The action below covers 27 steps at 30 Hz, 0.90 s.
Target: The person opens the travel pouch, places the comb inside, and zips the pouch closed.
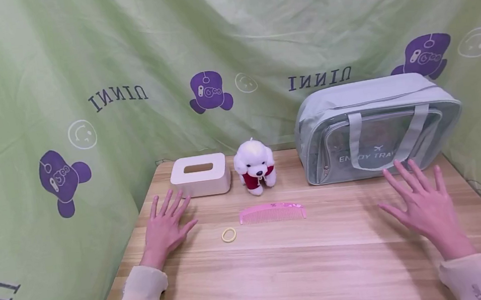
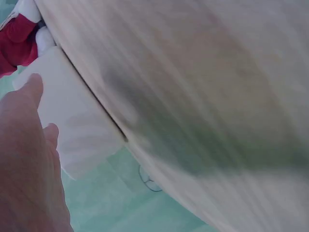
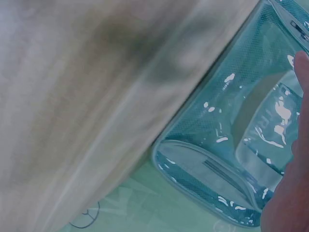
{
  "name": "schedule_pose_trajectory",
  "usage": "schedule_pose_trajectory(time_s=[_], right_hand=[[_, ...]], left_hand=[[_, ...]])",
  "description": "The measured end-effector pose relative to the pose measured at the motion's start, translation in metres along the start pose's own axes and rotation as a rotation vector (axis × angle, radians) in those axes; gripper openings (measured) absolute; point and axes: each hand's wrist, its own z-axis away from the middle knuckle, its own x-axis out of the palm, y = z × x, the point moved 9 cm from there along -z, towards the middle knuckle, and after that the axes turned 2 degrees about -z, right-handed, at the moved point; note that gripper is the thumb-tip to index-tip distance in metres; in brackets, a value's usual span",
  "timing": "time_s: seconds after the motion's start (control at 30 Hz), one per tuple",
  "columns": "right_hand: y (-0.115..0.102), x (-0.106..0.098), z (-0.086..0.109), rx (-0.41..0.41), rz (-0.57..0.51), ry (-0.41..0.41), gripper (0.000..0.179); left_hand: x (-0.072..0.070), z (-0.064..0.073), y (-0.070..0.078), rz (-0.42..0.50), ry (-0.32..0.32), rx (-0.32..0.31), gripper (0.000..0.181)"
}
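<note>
My left hand [image 1: 167,230] has its fingers spread, palm down, just in front of a white tissue box [image 1: 200,176] with a slot in its top. My right hand [image 1: 425,205], fingers also spread, is in front of a grey-green travel bag [image 1: 337,168] with a clear front and pale straps. Neither hand holds anything. Between them stands a white plush dog [image 1: 254,163] in a red outfit. A pink comb [image 1: 272,211] lies before the dog, teeth toward me, with a small yellow hair tie [image 1: 229,235] to its left. In the right wrist view, the bag [image 3: 193,121] lies beyond my fingers.
Everything rests on a wooden table [image 1: 292,274]. A green curtain [image 1: 155,40] with purple bear prints hangs behind the table and along both sides. The bag, the tallest thing here, stands at the back right, close to the curtain.
</note>
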Motion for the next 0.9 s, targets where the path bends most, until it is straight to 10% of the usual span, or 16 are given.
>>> schedule_pose_trajectory(time_s=[0.23, 0.47, 0.9], right_hand=[[0.000, -0.034, -0.014, 0.017, -0.036, 0.083, 0.090], [-0.007, -0.077, -0.045, 0.008, -0.134, 0.221, 0.090], [-0.011, -0.131, -0.114, 0.001, -0.380, 0.368, 0.074]], left_hand=[[-0.027, -0.029, 0.019, 0.119, 0.019, -0.024, 0.074], [-0.083, -0.086, 0.057, 0.352, 0.192, -0.068, 0.066], [-0.130, -0.182, 0.206, 0.926, 0.202, 0.024, 0.046]])
